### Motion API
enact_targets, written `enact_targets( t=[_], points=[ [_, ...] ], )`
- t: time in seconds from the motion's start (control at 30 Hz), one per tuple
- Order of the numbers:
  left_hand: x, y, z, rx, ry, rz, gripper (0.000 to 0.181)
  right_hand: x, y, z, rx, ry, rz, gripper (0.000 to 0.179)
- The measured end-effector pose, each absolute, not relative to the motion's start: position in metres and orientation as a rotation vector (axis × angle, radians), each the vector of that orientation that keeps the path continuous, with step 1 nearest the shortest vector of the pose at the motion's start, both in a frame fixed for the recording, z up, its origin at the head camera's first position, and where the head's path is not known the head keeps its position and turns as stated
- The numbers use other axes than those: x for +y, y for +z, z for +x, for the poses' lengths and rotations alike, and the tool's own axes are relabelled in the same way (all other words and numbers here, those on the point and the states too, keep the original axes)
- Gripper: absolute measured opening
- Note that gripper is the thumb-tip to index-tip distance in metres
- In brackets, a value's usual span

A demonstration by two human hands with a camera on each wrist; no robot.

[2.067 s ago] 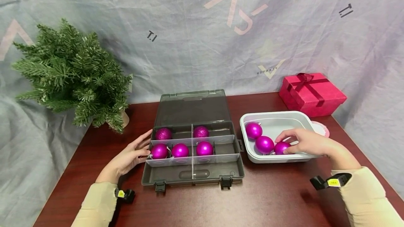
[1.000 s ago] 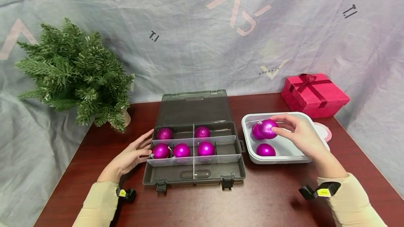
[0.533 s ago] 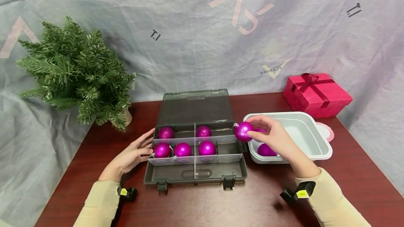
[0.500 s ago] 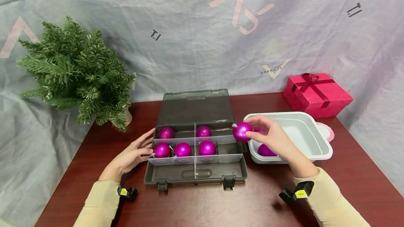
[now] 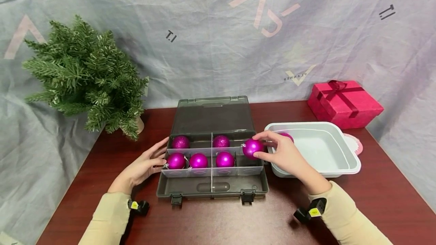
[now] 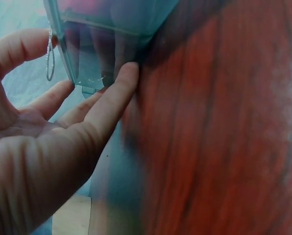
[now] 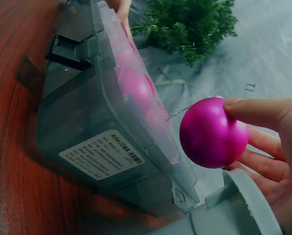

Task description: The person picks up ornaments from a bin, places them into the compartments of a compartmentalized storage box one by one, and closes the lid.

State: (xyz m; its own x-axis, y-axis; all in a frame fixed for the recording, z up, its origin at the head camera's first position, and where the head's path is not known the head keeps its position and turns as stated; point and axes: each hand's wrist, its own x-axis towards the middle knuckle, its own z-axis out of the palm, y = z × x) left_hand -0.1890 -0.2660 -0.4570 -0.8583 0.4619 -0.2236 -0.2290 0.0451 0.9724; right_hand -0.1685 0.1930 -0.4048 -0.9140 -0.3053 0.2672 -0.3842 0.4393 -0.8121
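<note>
My right hand (image 5: 282,152) pinches a shiny magenta Christmas ball (image 5: 253,149) between thumb and fingers, above the right part of the open grey compartment box (image 5: 184,188). In the right wrist view the held ball (image 7: 212,134) is clear of the box rim, its string loop pointing toward the box. Two glittery balls, one of them a glitter ball (image 5: 180,142), sit in the back row. Three smooth ones, including a smooth ball (image 5: 225,159), lie in the middle row. My left hand (image 5: 144,167) rests against the box's left side, fingers extended, touching its wall (image 6: 97,54).
A pale grey basin (image 5: 320,154) stands right of the box, with part of a magenta ball (image 5: 287,136) visible behind my right hand. A red gift box (image 5: 345,103) sits at the back right, a small artificial fir tree (image 5: 92,78) at the back left.
My right hand has taken a ball out of the basin and carried it left to above the box. The left hand has stayed against the box's side.
</note>
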Motion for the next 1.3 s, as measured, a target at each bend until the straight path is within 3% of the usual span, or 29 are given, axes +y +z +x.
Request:
enact_targets(
  t=[0.53, 0.67, 0.93, 1.3],
  points=[
    [-0.266, -0.457, -0.189, 1.821, 1.879, 0.244, 0.085, 0.196, -0.406, -0.171, -2.555, 1.489, 0.704, 0.036],
    [-0.266, -0.456, -0.189, 1.822, 1.873, 0.247, 0.084, 0.209, -0.398, -0.171, -2.531, 1.531, 0.591, 0.027],
    [-0.266, -0.455, -0.188, 1.831, 1.868, 0.251, 0.084, 0.243, -0.385, -0.17, -2.438, 1.74, 0.346, 0.028],
    [-0.267, -0.457, -0.188, 1.833, 1.869, 0.238, 0.084, 0.267, -0.393, -0.171, -2.588, 1.77, 0.08, 0.047]
  ],
)
